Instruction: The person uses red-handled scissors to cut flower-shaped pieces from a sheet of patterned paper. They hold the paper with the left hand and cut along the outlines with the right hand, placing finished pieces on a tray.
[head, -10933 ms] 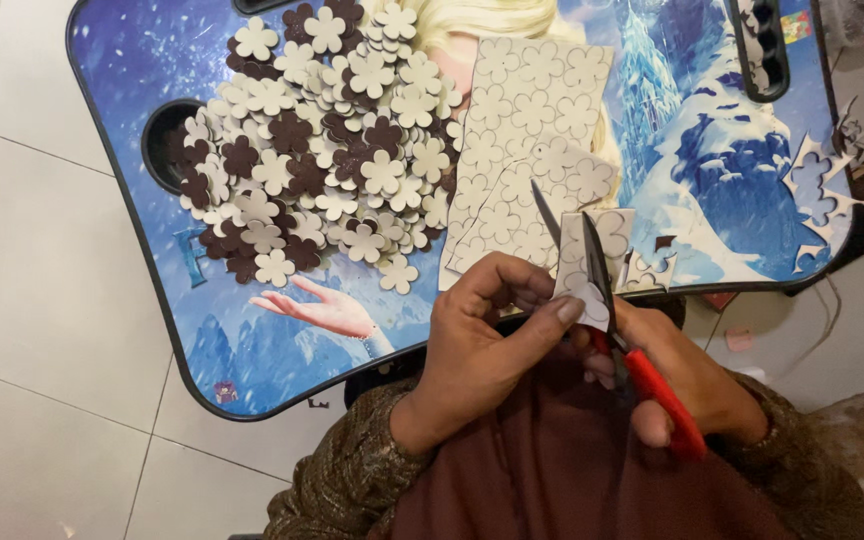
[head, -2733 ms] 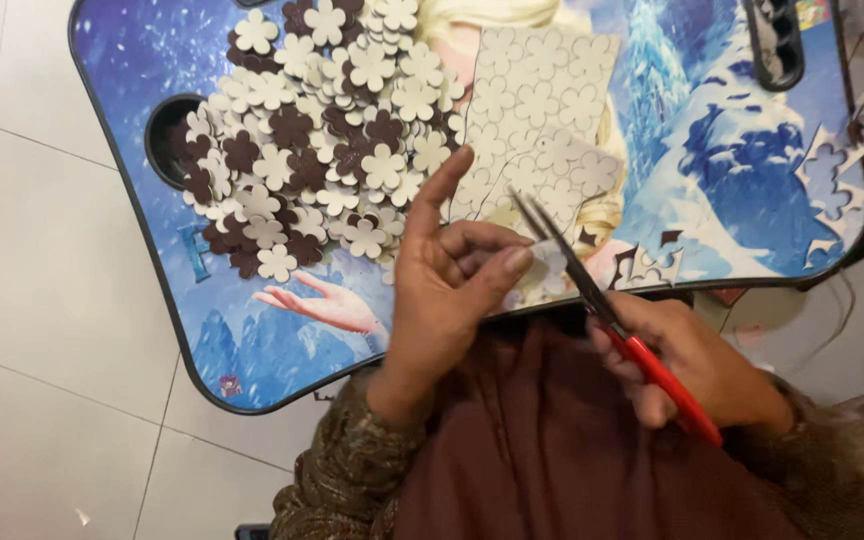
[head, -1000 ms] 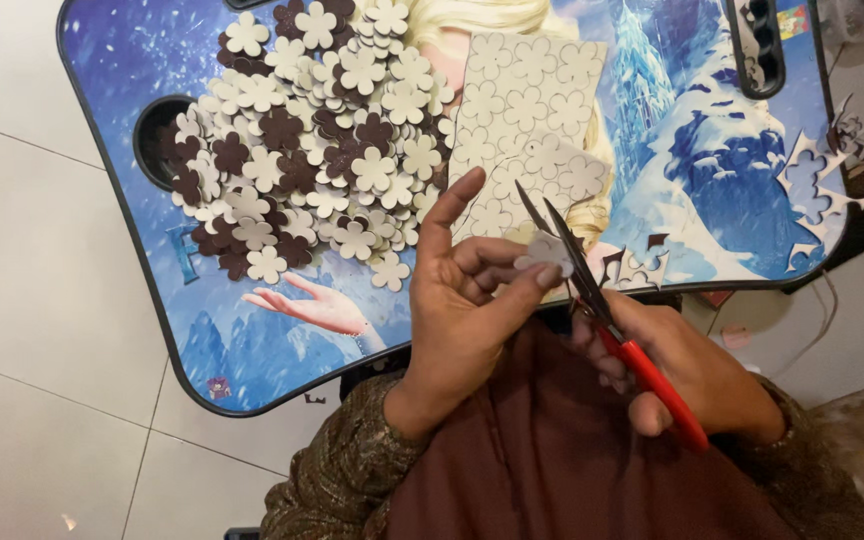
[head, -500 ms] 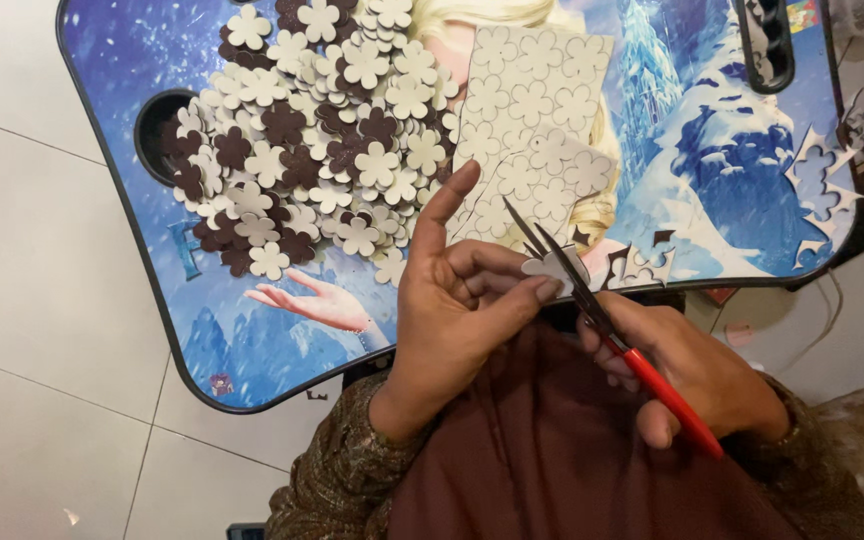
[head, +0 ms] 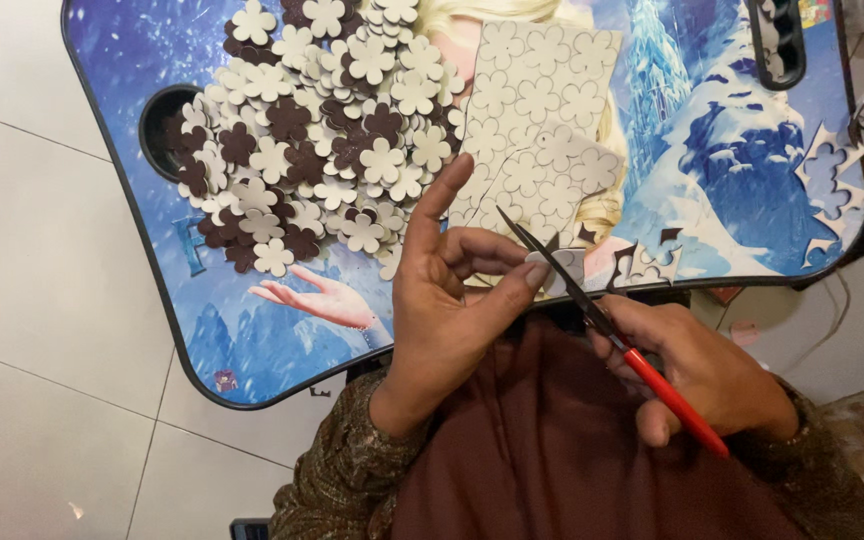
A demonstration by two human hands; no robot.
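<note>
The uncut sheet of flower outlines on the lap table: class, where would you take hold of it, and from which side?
Grip the sheet of flower outlines at its ragged lower edge, coming from the near side. That edge faces the person, close to the left hand, and probably lifts easily. The pile of cut flowers crowds its left edge.
</note>
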